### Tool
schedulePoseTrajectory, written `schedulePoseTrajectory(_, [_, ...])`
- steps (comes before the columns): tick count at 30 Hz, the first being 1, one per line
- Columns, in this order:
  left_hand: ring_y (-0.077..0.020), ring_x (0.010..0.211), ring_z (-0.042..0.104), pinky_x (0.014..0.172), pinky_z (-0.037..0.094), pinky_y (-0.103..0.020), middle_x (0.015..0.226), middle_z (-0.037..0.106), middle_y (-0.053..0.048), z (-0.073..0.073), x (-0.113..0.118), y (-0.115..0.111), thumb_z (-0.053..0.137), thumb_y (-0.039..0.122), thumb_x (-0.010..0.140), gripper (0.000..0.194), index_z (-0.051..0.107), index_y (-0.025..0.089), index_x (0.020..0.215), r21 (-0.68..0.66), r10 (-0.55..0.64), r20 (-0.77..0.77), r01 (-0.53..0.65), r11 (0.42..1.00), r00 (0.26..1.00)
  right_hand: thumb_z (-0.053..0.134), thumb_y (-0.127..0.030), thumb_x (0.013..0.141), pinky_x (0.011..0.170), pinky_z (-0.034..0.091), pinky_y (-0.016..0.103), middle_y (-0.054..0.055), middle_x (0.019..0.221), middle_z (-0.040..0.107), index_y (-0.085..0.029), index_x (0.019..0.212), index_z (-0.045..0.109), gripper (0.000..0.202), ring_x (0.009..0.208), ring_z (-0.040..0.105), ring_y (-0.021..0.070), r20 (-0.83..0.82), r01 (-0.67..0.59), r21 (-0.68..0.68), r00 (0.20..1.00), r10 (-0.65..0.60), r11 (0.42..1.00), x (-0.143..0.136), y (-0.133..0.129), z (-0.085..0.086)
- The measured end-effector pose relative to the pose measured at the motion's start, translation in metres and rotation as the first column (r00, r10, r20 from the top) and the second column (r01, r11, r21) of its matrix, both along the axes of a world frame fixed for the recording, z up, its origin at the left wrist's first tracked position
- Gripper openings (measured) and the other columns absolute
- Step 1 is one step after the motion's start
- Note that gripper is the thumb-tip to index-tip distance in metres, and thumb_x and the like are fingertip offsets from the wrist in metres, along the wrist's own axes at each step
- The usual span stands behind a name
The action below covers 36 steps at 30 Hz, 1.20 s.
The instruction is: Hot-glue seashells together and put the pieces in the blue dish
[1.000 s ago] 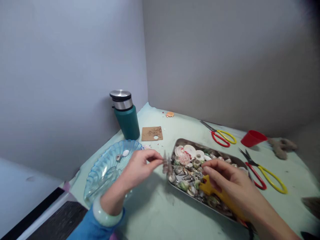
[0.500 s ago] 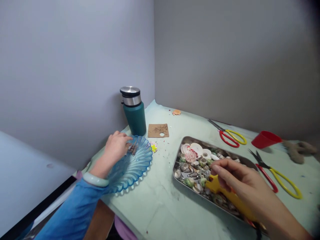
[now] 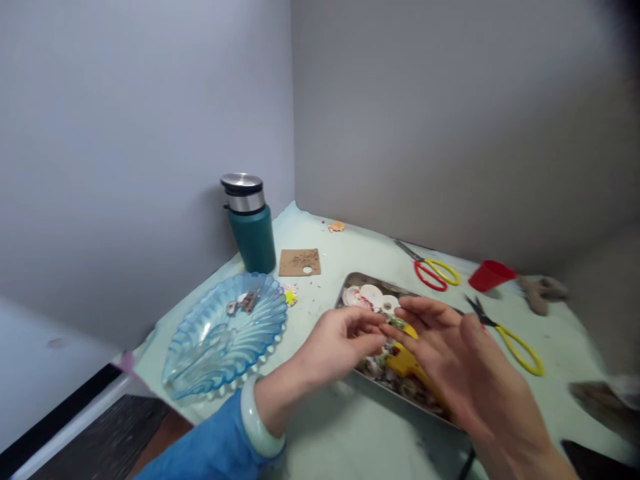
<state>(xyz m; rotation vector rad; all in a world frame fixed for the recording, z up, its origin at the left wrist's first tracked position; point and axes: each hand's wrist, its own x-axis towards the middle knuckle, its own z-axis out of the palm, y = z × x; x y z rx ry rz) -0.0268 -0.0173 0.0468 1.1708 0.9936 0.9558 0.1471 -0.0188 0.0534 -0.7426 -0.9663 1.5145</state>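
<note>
My left hand [image 3: 345, 343], with a pale bangle [image 3: 255, 413] at the wrist, is over the near left part of a metal tray [image 3: 385, 387]. Its fingers are curled in and meet the fingertips of my right hand; anything small between them is hidden. My right hand [image 3: 465, 363] is over the tray's right side, palm turned inward and fingers apart, slightly blurred. Under both hands the tray holds shells, white discs [image 3: 371, 295] and a yellow tool [image 3: 403, 360] that looks like a glue gun. A blue shell-shaped dish [image 3: 200, 360] at left carries small brown sticks [image 3: 249, 301] and a shell.
A teal bottle [image 3: 253, 240] stands by the left wall. Beyond the dish lie a yellow star piece [image 3: 290, 295] and a brown card [image 3: 300, 262]. Two pairs of scissors [image 3: 435, 272], a red cup [image 3: 491, 275] and a brown forked piece [image 3: 537, 293] are at right.
My left hand has left the dish and come right to meet my right hand above the tray. My right hand's fingers have spread and its palm has turned. The view has shifted right.
</note>
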Motion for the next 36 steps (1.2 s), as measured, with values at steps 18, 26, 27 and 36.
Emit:
schedulePoseTrajectory(18, [-0.0174,0.071,0.064,0.068,0.049,-0.028,0.077,0.072,-0.006,-0.012,0.026,0.032,0.062,0.025,0.077,0.016,0.073,0.014,0.082,0.135,0.055,-0.203,-0.028,0.99,0.978,0.058,-0.04,0.091,0.093,0.053,0.042,0.008,0.12,0.047,-0.026,0.117,0.057,0.03,0.109,0.053,0.0236,0.367,0.018,0.453,0.907,-0.205,0.891,0.008,0.001,-0.007])
schedulePoseTrajectory(26, [-0.0129,0.061,0.063,0.06,0.049,-0.022,0.065,0.069,-0.001,-0.011,0.026,0.034,0.071,0.02,0.067,0.007,0.07,0.014,0.07,-0.064,0.094,0.049,-0.091,0.994,0.994,0.06,-0.042,0.088,0.099,0.046,0.044,0.012,0.121,0.05,-0.02,0.127,0.049,0.046,0.115,0.05,0.0269,0.572,-0.195,0.768,0.637,-0.516,0.61,0.004,0.0,-0.003])
schedulePoseTrajectory(27, [-0.0119,0.06,0.063,0.061,0.05,-0.021,0.064,0.069,-0.001,-0.01,0.026,0.034,0.073,0.019,0.065,0.008,0.069,0.014,0.069,-0.112,0.107,0.11,-0.094,0.989,0.988,0.061,-0.041,0.088,0.099,0.046,0.042,0.012,0.121,0.051,-0.019,0.129,0.047,0.049,0.115,0.05,0.0263,0.564,-0.241,0.797,0.625,-0.54,0.554,0.003,0.0,-0.002])
schedulePoseTrajectory(36, [-0.0094,0.053,0.063,0.057,0.051,-0.02,0.068,0.072,-0.005,-0.001,0.033,0.032,0.072,0.019,0.064,0.011,0.069,0.01,0.072,-0.232,0.229,0.18,-0.185,0.955,0.957,0.041,-0.039,0.098,0.095,0.05,0.047,0.009,0.118,0.055,-0.025,0.117,0.057,0.028,0.108,0.058,0.0245,0.24,0.145,0.411,0.935,-0.26,0.9,-0.001,0.002,-0.018])
